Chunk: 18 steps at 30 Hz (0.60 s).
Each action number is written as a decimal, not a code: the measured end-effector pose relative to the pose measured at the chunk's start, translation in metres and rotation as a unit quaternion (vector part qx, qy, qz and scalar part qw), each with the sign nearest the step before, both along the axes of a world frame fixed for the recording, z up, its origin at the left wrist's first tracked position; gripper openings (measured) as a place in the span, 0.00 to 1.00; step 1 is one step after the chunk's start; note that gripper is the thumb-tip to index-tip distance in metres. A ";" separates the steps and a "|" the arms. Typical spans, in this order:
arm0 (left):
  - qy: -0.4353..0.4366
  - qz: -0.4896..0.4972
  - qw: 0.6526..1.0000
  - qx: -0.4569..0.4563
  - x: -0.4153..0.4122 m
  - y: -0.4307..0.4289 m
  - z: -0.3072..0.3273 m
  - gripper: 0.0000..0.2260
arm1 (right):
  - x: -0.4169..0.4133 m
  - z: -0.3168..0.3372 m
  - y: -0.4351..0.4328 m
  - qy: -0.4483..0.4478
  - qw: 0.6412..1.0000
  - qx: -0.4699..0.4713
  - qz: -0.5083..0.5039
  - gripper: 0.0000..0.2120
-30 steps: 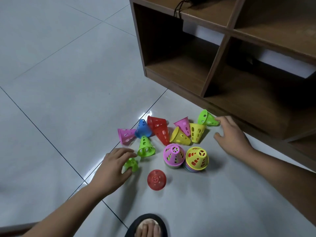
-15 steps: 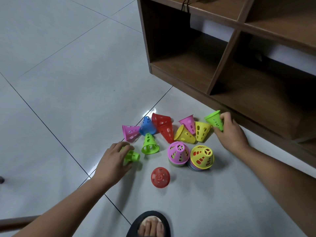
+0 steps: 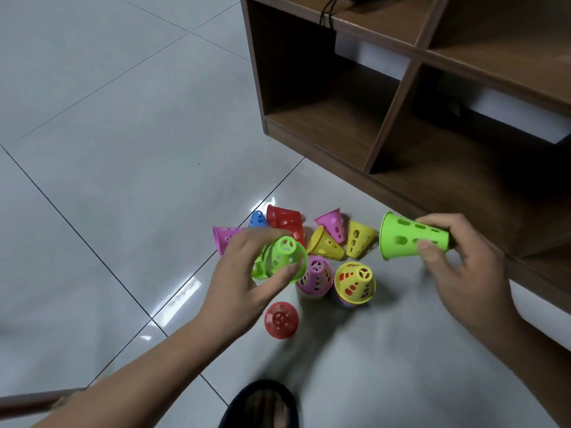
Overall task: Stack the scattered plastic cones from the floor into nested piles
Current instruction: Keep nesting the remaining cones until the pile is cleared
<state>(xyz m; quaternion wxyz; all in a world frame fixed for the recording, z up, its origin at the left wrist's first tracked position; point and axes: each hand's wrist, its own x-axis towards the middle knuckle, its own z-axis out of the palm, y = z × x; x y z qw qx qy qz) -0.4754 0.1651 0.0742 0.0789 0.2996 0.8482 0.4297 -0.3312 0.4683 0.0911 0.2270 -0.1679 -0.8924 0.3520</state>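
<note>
Small perforated plastic cones lie in a cluster on the tiled floor. My left hand [image 3: 244, 273] grips a green cone [image 3: 285, 257] lifted above the floor, tip toward me; another green cone sits partly hidden behind it. My right hand [image 3: 457, 267] grips a second green cone [image 3: 408, 236] on its side, wide mouth facing left. On the floor stand a pink-topped pile [image 3: 316, 274] and a yellow-topped pile [image 3: 355, 282]. A lone red cone [image 3: 281, 319] stands nearer me. Pink, blue, red and yellow cones lie tipped behind.
A brown wooden shelf unit [image 3: 392, 125] with open compartments stands at the right and back, close to my right hand. A black cable [image 3: 327, 17] hangs into it. My sandalled foot [image 3: 262, 406] is at the bottom centre. Grey floor tiles [image 3: 108, 149] spread to the left.
Both hands have lifted their green cones off the floor and drawn them toward each other. The left cone has turned tip toward me. The view has moved closer.
</note>
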 end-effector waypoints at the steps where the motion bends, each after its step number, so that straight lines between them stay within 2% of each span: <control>1: 0.001 -0.010 1.000 0.013 0.003 0.008 0.006 0.16 | 0.002 0.005 -0.003 0.008 1.000 0.015 0.019 0.10; 4: 0.001 -0.048 0.999 0.022 0.011 0.025 0.007 0.17 | 0.006 0.008 -0.014 -0.010 0.995 0.053 0.085 0.11; 10: 0.025 -0.102 0.992 -0.070 0.010 0.035 -0.028 0.20 | 0.000 -0.022 -0.031 -0.076 0.983 0.090 0.142 0.12; 14: 0.017 -0.098 0.991 -0.093 0.007 0.031 -0.051 0.19 | -0.008 -0.048 -0.042 -0.143 0.977 0.063 0.144 0.14; 18: 0.005 -0.097 0.991 -0.094 0.006 0.027 -0.061 0.21 | -0.008 -0.059 -0.042 -0.151 0.977 0.046 0.141 0.16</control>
